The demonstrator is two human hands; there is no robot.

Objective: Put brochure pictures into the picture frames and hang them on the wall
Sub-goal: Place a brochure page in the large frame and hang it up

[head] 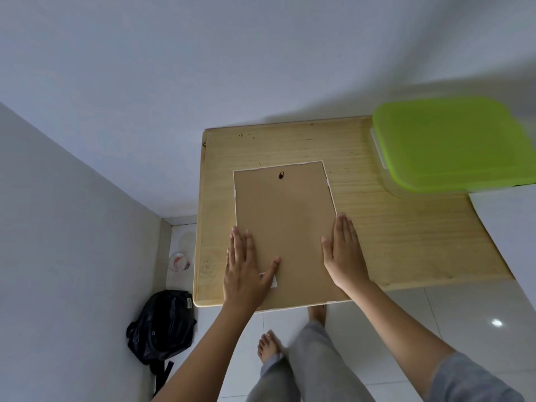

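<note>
Head view: both hands, left [246,265] right [343,250], flat, fingers straight, pressing face-down picture frame [285,216].

- A picture frame [284,227] lies face down on the wooden worktop [406,227], brown backing up, with a small black hook [281,175] near its far edge.
- The left grip [246,268] rests flat on the backing's near left part, thumb spread.
- The right grip [343,253] lies flat along the frame's right edge, fingers straight.
- A box with a green lid [452,143] sits at the far right.
- A black bag [162,323] lies on the floor [406,329].
</note>
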